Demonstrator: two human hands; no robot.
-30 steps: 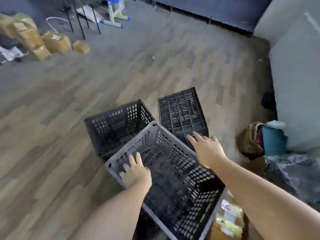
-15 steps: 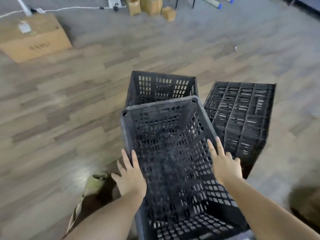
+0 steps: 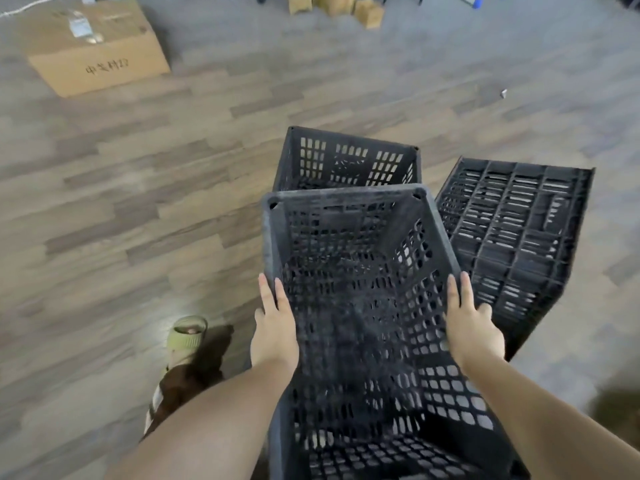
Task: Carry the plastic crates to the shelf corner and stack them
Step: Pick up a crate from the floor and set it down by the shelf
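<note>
A black perforated plastic crate (image 3: 346, 244) is tipped with its open mouth facing away from me. My left hand (image 3: 275, 327) presses flat on its left wall and my right hand (image 3: 471, 327) on its right wall, clamping it between them. Beyond it a second black crate (image 3: 349, 161) stands upright on the floor. A third black crate (image 3: 512, 237) lies turned over to the right, its ribbed bottom showing.
A large cardboard box (image 3: 97, 53) sits on the wooden floor at the far left. Smaller cardboard boxes (image 3: 367, 12) stand at the top edge. My foot in a green slipper (image 3: 185, 336) is at the lower left, beside the held crate.
The view has swung left, away from the wall and bags. Both hands have moved from the crate's rim to its two side walls and now clamp it.
</note>
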